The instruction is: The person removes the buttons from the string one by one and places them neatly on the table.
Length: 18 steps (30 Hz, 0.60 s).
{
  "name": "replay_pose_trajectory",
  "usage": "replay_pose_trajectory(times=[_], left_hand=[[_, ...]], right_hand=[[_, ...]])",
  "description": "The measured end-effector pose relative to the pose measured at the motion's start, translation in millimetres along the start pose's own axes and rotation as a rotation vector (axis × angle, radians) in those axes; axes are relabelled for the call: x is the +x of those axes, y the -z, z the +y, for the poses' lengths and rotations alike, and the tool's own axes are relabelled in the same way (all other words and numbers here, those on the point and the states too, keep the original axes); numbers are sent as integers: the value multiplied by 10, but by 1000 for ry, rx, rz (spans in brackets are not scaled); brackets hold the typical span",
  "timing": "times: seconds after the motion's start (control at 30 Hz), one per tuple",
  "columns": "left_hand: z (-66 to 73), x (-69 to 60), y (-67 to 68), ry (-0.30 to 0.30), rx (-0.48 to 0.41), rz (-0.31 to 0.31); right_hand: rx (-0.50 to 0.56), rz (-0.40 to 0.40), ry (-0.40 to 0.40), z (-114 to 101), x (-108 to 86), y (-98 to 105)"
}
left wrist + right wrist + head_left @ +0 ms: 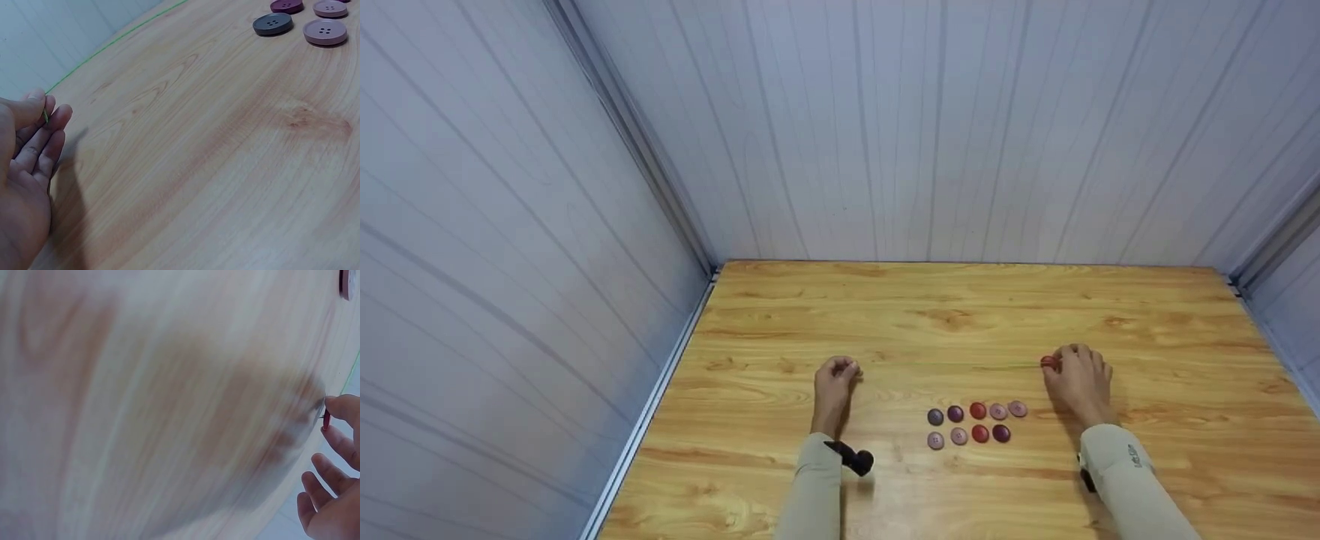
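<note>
My left hand (834,386) pinches one end of a thin green string (118,39) between thumb and fingers, a little above the tabletop. The string runs taut across to my right hand (1081,379). Between its thumb and index finger, the right hand pinches a red button (1048,362), tilted on edge in the right wrist view; the other fingers are loosely spread. Whether the string passes through the button's holes cannot be made out. Between the hands and nearer me, several loose buttons lie in two rows, among them a grey button (935,416) and another red button (980,433).
The wood-grain table (945,319) meets a pale panelled wall (900,135) at the back. Another panelled wall (502,247) stands along the left side. A black wrist camera (855,459) sticks out from the left sleeve.
</note>
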<state>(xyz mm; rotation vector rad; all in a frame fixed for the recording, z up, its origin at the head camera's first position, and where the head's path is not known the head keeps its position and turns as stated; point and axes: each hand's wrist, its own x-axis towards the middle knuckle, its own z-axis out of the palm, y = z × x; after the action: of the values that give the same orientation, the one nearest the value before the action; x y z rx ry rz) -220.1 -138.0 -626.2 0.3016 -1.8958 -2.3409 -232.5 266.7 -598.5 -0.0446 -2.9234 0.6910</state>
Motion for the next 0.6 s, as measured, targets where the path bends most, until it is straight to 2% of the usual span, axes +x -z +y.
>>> replay_pose_trajectory(times=[0.17, 0.33, 0.43, 0.6], left_hand=[[31, -11, -5, -18, 16, -5], [80, -25, -1, 4, 6, -19], [69, -1, 10, -5, 79, -15], [11, 48, 5, -25, 155, 35]], right_hand=[[4, -10, 6, 6, -14, 14], [3, -9, -3, 40, -11, 32], [10, -6, -1, 71, -7, 51], [23, 4, 12, 100, -26, 62]])
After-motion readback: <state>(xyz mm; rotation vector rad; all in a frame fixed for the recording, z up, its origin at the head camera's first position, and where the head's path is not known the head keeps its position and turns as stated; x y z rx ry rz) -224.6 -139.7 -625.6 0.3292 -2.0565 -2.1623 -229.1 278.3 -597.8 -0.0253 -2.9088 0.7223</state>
